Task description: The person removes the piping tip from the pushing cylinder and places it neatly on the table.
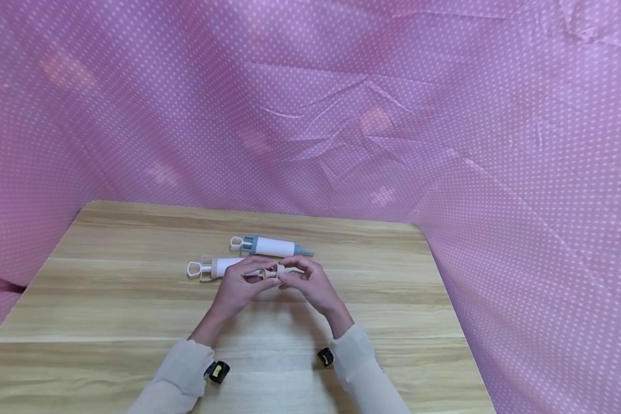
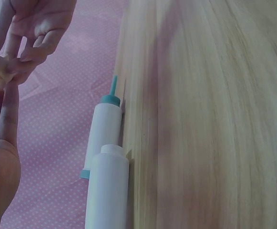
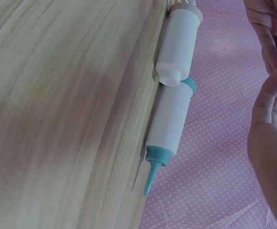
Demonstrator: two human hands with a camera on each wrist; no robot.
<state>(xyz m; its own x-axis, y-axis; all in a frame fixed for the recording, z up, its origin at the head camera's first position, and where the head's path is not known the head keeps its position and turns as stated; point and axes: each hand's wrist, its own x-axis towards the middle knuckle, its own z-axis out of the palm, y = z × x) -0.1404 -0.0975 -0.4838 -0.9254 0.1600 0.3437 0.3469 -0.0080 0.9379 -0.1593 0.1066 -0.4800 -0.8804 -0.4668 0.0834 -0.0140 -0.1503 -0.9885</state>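
Observation:
Both hands meet above the wooden table, close to two syringe-like squeeze tubes. My left hand (image 1: 242, 287) pinches a small beige nozzle-shaped piece (image 1: 270, 274) between thumb and fingers. At its right end, my right hand (image 1: 309, 282) grips a beige ring-like cap (image 1: 280, 272) with thumb and fingertips. Fingers cover much of both pieces. Behind the left hand lies a white tube (image 1: 227, 265) with a beige collar and a white pull handle; its bare neck (image 3: 169, 78) shows in the right wrist view. Farther back is a white tube with teal ends (image 1: 275, 247), its teal nozzle (image 3: 151, 176) pointing right.
The wood-grain table (image 1: 108, 310) extends around the hands. Pink dotted cloth (image 1: 310, 144) hangs behind it and along both sides. A small black wrist camera (image 1: 218, 372) sits at the left sleeve, and another black wrist camera (image 1: 325, 357) at the right sleeve.

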